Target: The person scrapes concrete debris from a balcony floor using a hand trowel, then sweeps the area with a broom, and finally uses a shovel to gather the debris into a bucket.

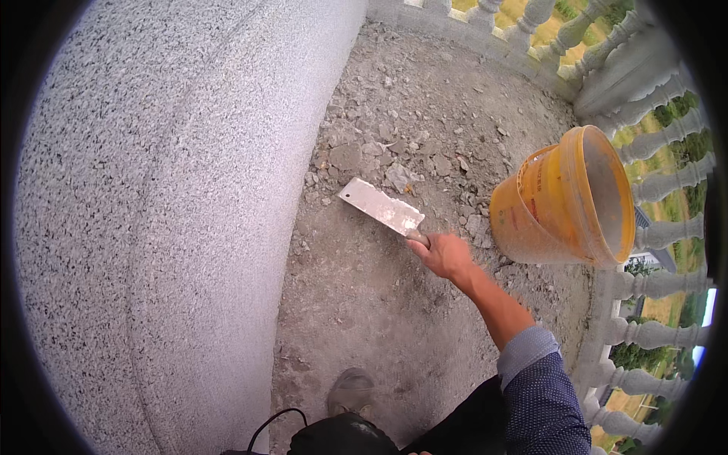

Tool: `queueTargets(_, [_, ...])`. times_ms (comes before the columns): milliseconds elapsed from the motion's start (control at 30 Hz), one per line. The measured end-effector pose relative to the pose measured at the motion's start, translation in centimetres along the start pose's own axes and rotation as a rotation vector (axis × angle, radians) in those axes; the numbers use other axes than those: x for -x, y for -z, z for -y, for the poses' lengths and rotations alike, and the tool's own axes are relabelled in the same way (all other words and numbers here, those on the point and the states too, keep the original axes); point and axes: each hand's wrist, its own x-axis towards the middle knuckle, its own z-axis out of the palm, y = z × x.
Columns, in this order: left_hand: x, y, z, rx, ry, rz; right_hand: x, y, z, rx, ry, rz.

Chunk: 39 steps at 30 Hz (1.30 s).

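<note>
My right hand (pixel 447 256) reaches out low over the ground, its fingers wrapped round the short handle of a cleaver (pixel 381 208). The cleaver's blade is broad and pale, coated with grey dust, with a small hole in its far left corner. One long edge of the blade looks jagged and chipped. It lies close to the ground, pointing left toward the wall; whether it touches cannot be told. Beyond the blade are loose rubble pieces (pixel 346 157) and a crumpled, clear-looking scrap (pixel 400 177). My left hand does not show.
A speckled grey-white wall (pixel 182 227) fills the left side. To the right of my hand a dusty yellow bucket (pixel 542 205) stands on the rubble. A stone balustrade (pixel 660 284) runs along the right and far edges. My shoe (pixel 353 390) is near the bottom.
</note>
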Motion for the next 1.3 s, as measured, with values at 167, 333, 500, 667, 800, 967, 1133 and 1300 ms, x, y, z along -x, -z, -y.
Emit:
queueTargets(167, [0.2,0.1,0.4,0.022,-0.017,0.013,4.1,0.4,2.7,0.093,0.318,0.166])
queueTargets(333, [0.2,0.4,0.4,0.026,-0.026,0.016,-1.7,0.6,-0.4,-0.061,0.09,-0.013])
queueTargets(500, [0.1,0.2,0.3,-0.011,-0.003,-0.003,-2.7,0.7,1.3,-0.158,-0.129,-0.185])
queueTargets(667, [0.2,0.1,0.5,0.018,0.012,-0.007,1.4,0.8,4.2,0.014,0.099,0.089])
queueTargets(800, [0.2,-0.4,0.5,0.014,-0.001,-0.009,-0.7,-0.9,2.2,0.082,0.161,0.071])
queueTargets(967, [0.4,-0.9,-0.1,-0.01,0.05,-0.069,-3.3,0.3,1.3,0.025,-0.044,-0.046])
queueTargets(1133, [0.6,-1.3,-0.2,-0.04,0.047,-0.068,-2.6,-0.8,2.2,-0.008,-0.04,-0.136])
queueTargets(1300, [0.2,-0.4,0.3,0.0,0.002,-0.043,-4.2,4.2,0.0,0.226,0.09,-0.191])
